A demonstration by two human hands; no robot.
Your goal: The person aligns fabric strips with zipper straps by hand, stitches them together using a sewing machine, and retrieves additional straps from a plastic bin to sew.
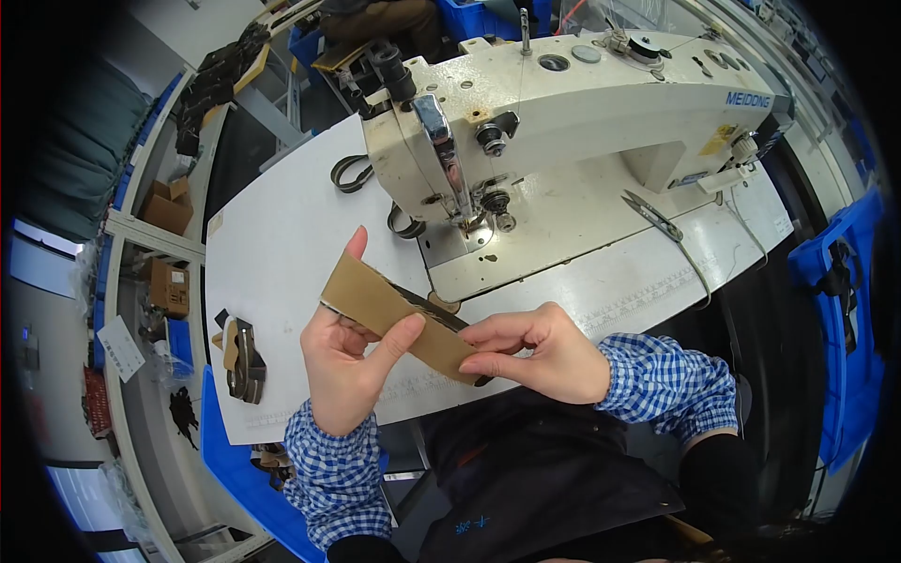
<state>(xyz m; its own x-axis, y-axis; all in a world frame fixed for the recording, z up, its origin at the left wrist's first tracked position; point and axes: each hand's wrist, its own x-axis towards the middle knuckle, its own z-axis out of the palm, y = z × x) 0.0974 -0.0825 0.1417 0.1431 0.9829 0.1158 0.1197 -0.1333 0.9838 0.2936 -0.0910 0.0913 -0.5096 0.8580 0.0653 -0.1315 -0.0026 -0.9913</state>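
A tan strip (380, 302) with a dark strip along its upper edge is held up in front of the sewing machine (563, 103). My left hand (352, 361) grips its left part, with the thumb on the tan face and one finger sticking up behind. At the strip's right end, my right hand (540, 355) pinches it between thumb and fingers. Two dark loops, one (352, 174) farther back and one (405, 223) beside the needle area, lie on the white table (282, 281). The machine's needle and foot are just beyond the strip.
Scissors (654, 216) with a cord rest on the table's right part. Folded dark and tan pieces (244, 361) sit at its left edge. Blue bins stand at the right (835, 347) and lower left (225, 460). Behind the machine, a seated person (394, 33) is partly visible.
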